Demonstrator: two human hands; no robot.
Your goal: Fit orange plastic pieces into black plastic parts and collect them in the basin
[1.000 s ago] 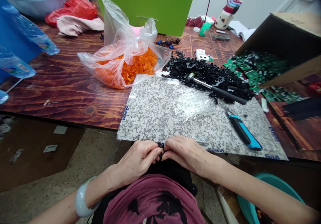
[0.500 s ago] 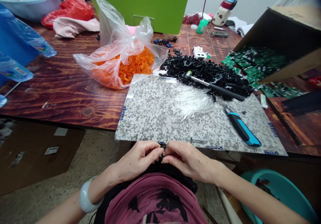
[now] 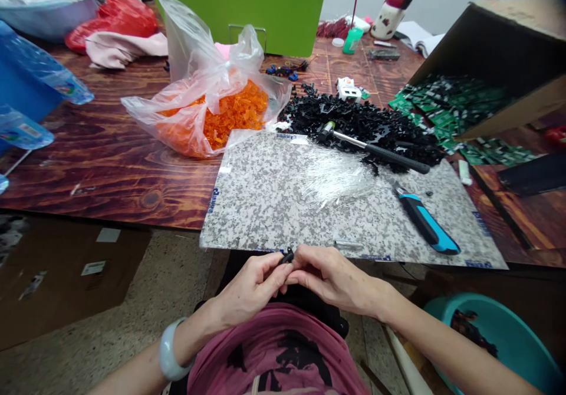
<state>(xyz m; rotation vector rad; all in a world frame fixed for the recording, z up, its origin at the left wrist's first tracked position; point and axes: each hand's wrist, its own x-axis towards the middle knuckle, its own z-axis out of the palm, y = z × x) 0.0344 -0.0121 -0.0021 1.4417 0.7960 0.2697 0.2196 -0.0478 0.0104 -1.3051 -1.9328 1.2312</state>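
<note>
Just off the front edge of the speckled stone slab (image 3: 265, 206), my left hand (image 3: 256, 280) and my right hand (image 3: 329, 277) meet over my lap. Between their fingertips is a small black plastic part (image 3: 287, 256), pinched from both sides; its lower portion is covered by the fingers. On the slab beyond lie a heap of clear thin strips (image 3: 338, 177), a small metal rod (image 3: 348, 245) and blue-and-black nippers (image 3: 427, 221). A hammer (image 3: 375, 148) rests across a pile of black plastic parts (image 3: 354, 115) at the slab's far side.
A plastic bag of orange pieces (image 3: 234, 115) sits behind the slab on the wooden table (image 3: 110, 171). At right, a cardboard box (image 3: 499, 41) spills green circuit boards (image 3: 455, 106). Below it stands a teal basin (image 3: 508, 324). A green panel (image 3: 239, 6) rises at the back.
Both hands remain together on the black part, which now shows more above the fingertips. My left forearm has shifted right and the view has moved slightly.
</note>
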